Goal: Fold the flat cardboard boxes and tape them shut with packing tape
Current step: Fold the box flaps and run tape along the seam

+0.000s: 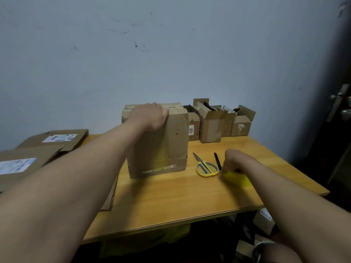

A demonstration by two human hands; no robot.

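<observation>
A brown cardboard box (161, 149) stands upright in the middle of the wooden table (171, 202). My left hand (150, 117) grips its top edge, with the fingers curled over the far side. My right hand (238, 160) is low over the table to the right of the box. Its fingers curl down onto a blurred yellow object (236, 178); what that object is cannot be made out. Flat cardboard boxes (28, 160) with white labels lie stacked at the left.
Yellow-handled scissors (207, 167) and a thin black stick (217, 160) lie between the box and my right hand. Several small open boxes (210, 122) line the wall behind. A door with a handle (341, 109) is at the right. Clutter lies under the table.
</observation>
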